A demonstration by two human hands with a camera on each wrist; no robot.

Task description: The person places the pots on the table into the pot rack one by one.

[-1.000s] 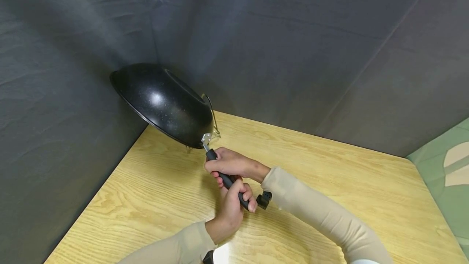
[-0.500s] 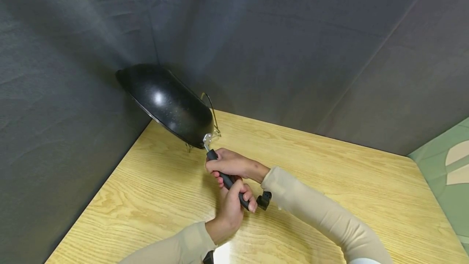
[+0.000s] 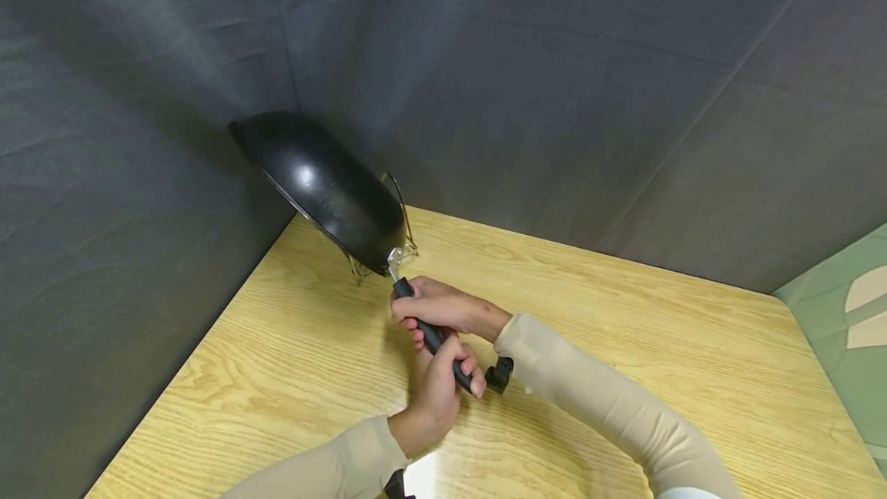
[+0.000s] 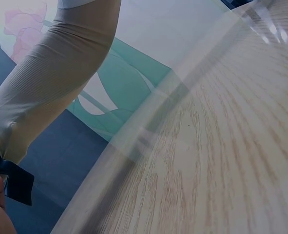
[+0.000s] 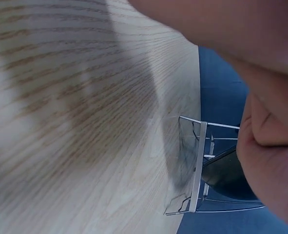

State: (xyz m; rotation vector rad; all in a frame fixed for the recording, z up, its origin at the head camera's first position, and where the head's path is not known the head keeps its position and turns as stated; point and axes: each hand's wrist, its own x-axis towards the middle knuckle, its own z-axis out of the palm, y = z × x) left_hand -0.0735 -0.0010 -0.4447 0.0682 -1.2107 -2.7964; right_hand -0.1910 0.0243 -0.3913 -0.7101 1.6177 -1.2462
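Note:
A black wok (image 3: 326, 183) hangs tilted at the back left of the table, its dark outer base turned up and to the right. Its long black handle (image 3: 431, 337) slants toward me from a silver bracket. My right hand (image 3: 440, 306) grips the handle near the bracket, thumb laid along it. Behind it, my left hand (image 3: 438, 387) curls round the handle's end. A metal wire rack (image 5: 198, 168) stands on the table under the wok, mostly covered by it in the head view. In the right wrist view the wok's dark side shows between the rack's wires.
The wood-grain table (image 3: 624, 345) reaches to dark cloth walls (image 3: 554, 98) at the left and back. A green patterned cloth (image 3: 841, 337) hangs past its right edge. A black camera mount (image 3: 499, 376) sits at my right wrist.
The wok's far rim has swung right and its tilt has steepened, baring more of the rack's near left foot. Both hands keep their grip and have hardly moved.

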